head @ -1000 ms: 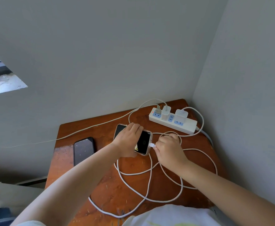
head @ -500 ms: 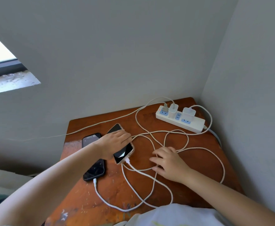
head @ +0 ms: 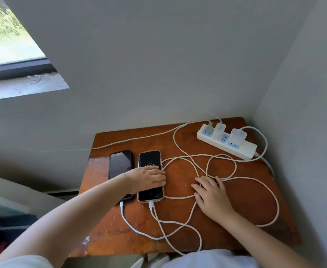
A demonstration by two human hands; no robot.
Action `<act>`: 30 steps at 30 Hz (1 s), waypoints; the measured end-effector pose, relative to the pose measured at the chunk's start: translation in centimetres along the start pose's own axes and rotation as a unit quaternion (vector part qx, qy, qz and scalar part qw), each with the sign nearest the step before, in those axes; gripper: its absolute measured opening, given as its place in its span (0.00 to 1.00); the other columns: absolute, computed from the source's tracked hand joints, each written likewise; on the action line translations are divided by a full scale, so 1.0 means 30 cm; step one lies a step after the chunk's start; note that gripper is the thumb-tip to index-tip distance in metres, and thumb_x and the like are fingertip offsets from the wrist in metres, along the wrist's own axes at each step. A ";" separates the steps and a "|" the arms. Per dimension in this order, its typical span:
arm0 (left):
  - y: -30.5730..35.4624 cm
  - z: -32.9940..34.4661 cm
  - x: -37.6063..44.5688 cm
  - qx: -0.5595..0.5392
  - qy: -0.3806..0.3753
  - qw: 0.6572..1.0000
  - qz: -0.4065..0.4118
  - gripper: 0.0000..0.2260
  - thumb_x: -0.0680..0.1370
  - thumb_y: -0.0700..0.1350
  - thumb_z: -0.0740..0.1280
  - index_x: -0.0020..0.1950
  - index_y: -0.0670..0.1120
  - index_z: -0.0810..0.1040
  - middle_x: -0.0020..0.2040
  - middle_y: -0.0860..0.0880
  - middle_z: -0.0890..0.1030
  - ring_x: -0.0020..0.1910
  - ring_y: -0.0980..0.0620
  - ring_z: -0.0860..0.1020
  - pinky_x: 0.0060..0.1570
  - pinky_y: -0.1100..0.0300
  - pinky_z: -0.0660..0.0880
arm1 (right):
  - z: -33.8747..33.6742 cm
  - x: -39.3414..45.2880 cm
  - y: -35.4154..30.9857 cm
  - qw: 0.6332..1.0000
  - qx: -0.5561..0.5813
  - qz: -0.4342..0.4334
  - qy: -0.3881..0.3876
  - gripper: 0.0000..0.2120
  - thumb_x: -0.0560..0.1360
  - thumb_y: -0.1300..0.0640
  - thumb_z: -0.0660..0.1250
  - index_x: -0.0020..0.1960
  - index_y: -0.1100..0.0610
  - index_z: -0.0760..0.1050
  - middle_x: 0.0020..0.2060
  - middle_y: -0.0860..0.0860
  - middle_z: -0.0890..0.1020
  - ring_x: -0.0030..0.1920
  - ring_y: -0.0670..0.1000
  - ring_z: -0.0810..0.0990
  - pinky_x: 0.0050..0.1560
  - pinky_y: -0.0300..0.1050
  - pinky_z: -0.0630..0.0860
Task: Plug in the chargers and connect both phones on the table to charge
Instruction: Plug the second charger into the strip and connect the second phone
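Note:
Two phones lie side by side on the brown wooden table [head: 236,200]. The black phone [head: 120,163] is on the left, the gold-edged phone [head: 150,159] beside it, its screen lit. Each has a white cable plugged into its near end. My left hand [head: 147,179] lies flat across the middle of the gold-edged phone, fingers extended. My right hand [head: 212,198] rests open on the table over the tangled white cables [head: 193,167]. The white power strip [head: 242,149] sits at the far right corner with two white chargers [head: 219,130] plugged in.
Grey walls close the table in at the back and right. A window [head: 7,45] with a sill is at the upper left. One cable runs off the table's left edge. A white garment shows at the bottom.
My left hand has laid the gold-edged phone flat and straight beside the black phone; its screen has lit up. My right hand let go of the connector and rests flat on the cables.

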State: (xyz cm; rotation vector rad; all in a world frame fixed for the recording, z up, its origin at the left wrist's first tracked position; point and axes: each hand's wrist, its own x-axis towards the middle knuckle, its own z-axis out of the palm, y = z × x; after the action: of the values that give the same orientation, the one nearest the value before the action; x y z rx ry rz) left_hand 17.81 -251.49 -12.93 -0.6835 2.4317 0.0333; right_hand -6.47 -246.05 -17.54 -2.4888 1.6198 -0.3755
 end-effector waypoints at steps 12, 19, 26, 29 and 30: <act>0.054 0.052 -0.015 -0.068 0.059 0.988 -0.127 0.37 0.75 0.37 0.63 0.73 0.51 0.40 0.76 0.47 0.45 0.74 0.46 0.42 0.70 0.52 0.42 | 0.039 -0.027 -0.019 0.998 0.020 0.057 -0.035 0.14 0.75 0.59 0.64 0.60 0.55 0.76 0.63 0.53 0.77 0.66 0.56 0.72 0.67 0.61 0.64; 0.287 0.169 -0.135 -0.302 0.224 0.858 -0.351 0.25 0.78 0.37 0.54 0.73 0.44 0.50 0.75 0.45 0.57 0.74 0.48 0.52 0.70 0.59 0.46 | 0.042 -0.025 -0.061 0.993 0.015 0.113 -0.034 0.14 0.77 0.58 0.61 0.61 0.55 0.75 0.65 0.54 0.75 0.68 0.55 0.68 0.68 0.64 0.57; 0.400 0.228 -0.123 -0.342 0.228 0.820 -0.397 0.23 0.80 0.48 0.52 0.73 0.42 0.52 0.75 0.44 0.55 0.74 0.47 0.48 0.69 0.57 0.39 | 0.048 -0.024 -0.109 0.990 -0.003 0.137 -0.036 0.15 0.75 0.57 0.65 0.60 0.61 0.75 0.63 0.59 0.76 0.67 0.61 0.69 0.66 0.67 0.60; 0.421 0.237 -0.121 -0.335 0.229 0.832 -0.378 0.23 0.80 0.48 0.53 0.72 0.41 0.54 0.74 0.43 0.57 0.74 0.46 0.50 0.68 0.55 0.37 | 0.051 -0.030 -0.110 0.990 -0.007 0.135 -0.031 0.14 0.74 0.59 0.66 0.59 0.62 0.76 0.62 0.60 0.77 0.66 0.62 0.70 0.65 0.67 0.62; 0.426 0.238 -0.123 -0.337 0.231 0.830 -0.381 0.23 0.79 0.48 0.54 0.72 0.40 0.56 0.74 0.43 0.59 0.74 0.45 0.53 0.68 0.55 0.39 | 0.052 -0.029 -0.112 0.991 -0.006 0.134 -0.026 0.14 0.74 0.59 0.66 0.58 0.62 0.77 0.61 0.61 0.77 0.65 0.63 0.72 0.64 0.68 0.63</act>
State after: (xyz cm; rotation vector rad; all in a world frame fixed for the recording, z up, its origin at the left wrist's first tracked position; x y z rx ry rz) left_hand 18.12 -237.41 -18.38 -2.1576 2.3539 0.4664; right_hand -3.40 -243.91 -18.27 -2.2259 1.9065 -0.2623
